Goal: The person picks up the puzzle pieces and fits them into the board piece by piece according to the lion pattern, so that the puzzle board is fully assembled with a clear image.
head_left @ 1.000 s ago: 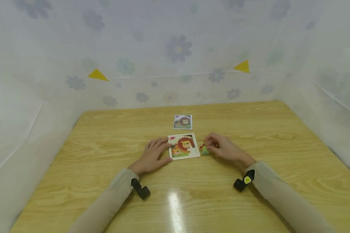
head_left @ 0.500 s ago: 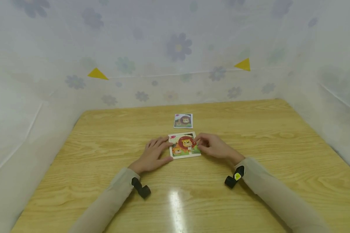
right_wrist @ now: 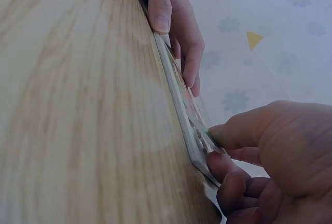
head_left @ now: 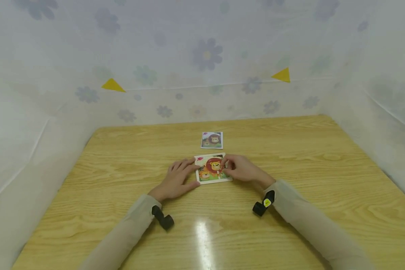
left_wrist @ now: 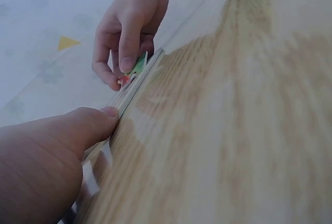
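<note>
A square jigsaw puzzle (head_left: 207, 170) with a white border shows a lion and a smaller orange animal. It lies flat on the wooden table. My left hand (head_left: 177, 180) rests along its left side, fingers extended, with the thumb near the lower left corner. At the puzzle's lower right, my right hand (head_left: 246, 170) pinches a puzzle piece (left_wrist: 136, 68) with green and red on it. This piece is tilted over the board in the left wrist view. A narrow pale gap shows beside it in the head view. My fingers hide part of the piece.
Behind the puzzle lies a small picture card (head_left: 212, 140) with the same lion scene. The wooden table (head_left: 148, 150) is enclosed by a pale flowered curtain (head_left: 175, 101) bearing two yellow triangles (head_left: 113, 86). A light glare (head_left: 204, 240) falls near the front.
My right hand has moved left with the puzzle piece, from the table beside the puzzle to over its lower right part. The left hand has stayed at the puzzle's left side.
</note>
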Action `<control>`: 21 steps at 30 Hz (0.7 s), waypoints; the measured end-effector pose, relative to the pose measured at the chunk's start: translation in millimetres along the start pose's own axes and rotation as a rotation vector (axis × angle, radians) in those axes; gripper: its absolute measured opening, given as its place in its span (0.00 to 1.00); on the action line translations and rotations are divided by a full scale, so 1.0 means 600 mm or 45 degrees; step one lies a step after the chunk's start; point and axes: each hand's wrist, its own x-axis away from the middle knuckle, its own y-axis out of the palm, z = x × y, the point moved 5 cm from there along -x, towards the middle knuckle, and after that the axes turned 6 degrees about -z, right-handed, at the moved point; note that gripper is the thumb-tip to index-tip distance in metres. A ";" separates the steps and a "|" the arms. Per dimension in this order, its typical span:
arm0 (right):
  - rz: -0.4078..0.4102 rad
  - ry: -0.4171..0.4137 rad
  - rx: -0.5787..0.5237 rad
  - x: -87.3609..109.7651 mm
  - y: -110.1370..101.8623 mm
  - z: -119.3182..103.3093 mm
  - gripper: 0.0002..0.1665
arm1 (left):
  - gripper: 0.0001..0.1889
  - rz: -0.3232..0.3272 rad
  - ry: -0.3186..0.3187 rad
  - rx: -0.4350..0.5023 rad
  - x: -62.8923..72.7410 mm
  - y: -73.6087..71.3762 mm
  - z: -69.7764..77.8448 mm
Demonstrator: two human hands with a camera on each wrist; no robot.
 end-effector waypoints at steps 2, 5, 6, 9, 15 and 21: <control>0.008 0.017 0.009 -0.001 -0.001 -0.004 0.07 | 0.30 0.005 0.007 0.002 0.000 -0.001 0.001; 0.020 0.034 0.022 -0.003 -0.001 -0.008 0.06 | 0.30 0.000 0.005 0.004 0.000 -0.002 0.001; 0.020 0.039 0.022 -0.004 0.000 -0.009 0.05 | 0.29 0.002 0.006 0.004 0.000 -0.002 0.001; 0.009 0.074 0.013 -0.007 0.003 -0.010 0.05 | 0.29 -0.007 -0.006 0.001 0.000 -0.001 0.000; 0.009 0.258 -0.013 -0.010 0.002 -0.007 0.11 | 0.30 -0.007 -0.011 -0.002 0.000 0.000 -0.003; 0.014 0.339 0.029 -0.012 0.002 -0.003 0.15 | 0.30 -0.016 -0.015 0.006 -0.001 0.002 -0.002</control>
